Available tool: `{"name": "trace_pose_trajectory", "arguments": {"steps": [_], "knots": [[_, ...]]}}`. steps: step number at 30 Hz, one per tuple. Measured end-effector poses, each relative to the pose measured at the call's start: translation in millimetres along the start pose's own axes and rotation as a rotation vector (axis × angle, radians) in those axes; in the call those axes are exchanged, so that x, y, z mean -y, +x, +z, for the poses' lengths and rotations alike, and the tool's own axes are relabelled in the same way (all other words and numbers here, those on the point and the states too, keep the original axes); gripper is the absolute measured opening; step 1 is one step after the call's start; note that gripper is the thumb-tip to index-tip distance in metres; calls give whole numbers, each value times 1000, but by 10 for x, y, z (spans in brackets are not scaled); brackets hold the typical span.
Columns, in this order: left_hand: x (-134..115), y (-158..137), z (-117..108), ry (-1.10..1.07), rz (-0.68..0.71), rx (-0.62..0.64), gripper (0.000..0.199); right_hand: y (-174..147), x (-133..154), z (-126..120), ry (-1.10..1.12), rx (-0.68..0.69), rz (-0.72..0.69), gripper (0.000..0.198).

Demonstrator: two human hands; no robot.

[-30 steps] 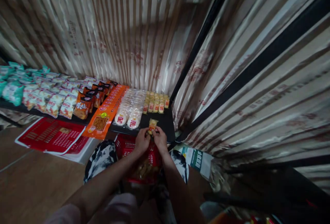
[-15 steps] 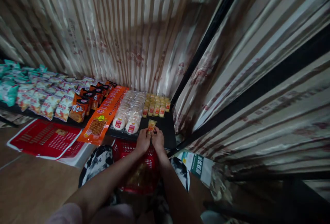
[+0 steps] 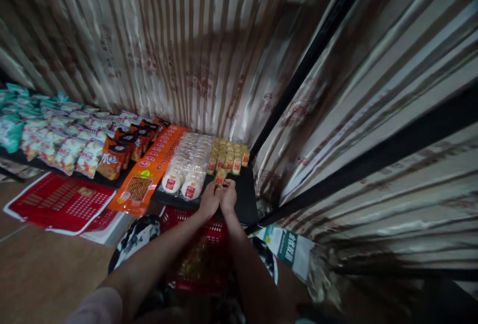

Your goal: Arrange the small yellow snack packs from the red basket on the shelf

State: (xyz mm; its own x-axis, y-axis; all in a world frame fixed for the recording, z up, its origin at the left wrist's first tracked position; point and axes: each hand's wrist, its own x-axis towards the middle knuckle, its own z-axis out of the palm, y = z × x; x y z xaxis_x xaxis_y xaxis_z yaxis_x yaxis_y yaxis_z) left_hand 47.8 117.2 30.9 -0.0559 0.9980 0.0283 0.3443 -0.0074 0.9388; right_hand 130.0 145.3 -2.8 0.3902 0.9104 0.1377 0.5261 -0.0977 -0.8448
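Both my hands pinch one small yellow snack packet (image 3: pixel 220 175) with a red-orange label, held over the front of the black shelf (image 3: pixel 244 189). My left hand (image 3: pixel 209 199) grips it from the left and my right hand (image 3: pixel 228 196) from the right, fingertips close together. Just beyond the packet stand rows of like yellow packets (image 3: pixel 236 164) at the shelf's right end. To their left lie two rows of round white crackers in clear wrap (image 3: pixel 192 184). Below my wrists, a red plastic basket (image 3: pixel 179 217) holds yellowish packets, partly hidden by my arms.
Left along the shelf lie a long orange snack bag (image 3: pixel 144 177), orange-black bags (image 3: pixel 112 159) and white snack bags (image 3: pixel 69 154). A red bag (image 3: pixel 61 202) sits on the floor. A black post (image 3: pixel 295 90) and striped curtain (image 3: pixel 186 40) border the shelf.
My hands have moved the packet slightly forward, closer to the rows of yellow packets. The view has shifted a little.
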Motion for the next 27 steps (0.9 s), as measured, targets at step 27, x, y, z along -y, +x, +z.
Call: {"name": "trace_pose_trajectory", "arguments": {"steps": [27], "knots": [[23, 345, 101, 69, -9, -27, 36, 252, -89, 173, 96, -6, -90, 22]]}}
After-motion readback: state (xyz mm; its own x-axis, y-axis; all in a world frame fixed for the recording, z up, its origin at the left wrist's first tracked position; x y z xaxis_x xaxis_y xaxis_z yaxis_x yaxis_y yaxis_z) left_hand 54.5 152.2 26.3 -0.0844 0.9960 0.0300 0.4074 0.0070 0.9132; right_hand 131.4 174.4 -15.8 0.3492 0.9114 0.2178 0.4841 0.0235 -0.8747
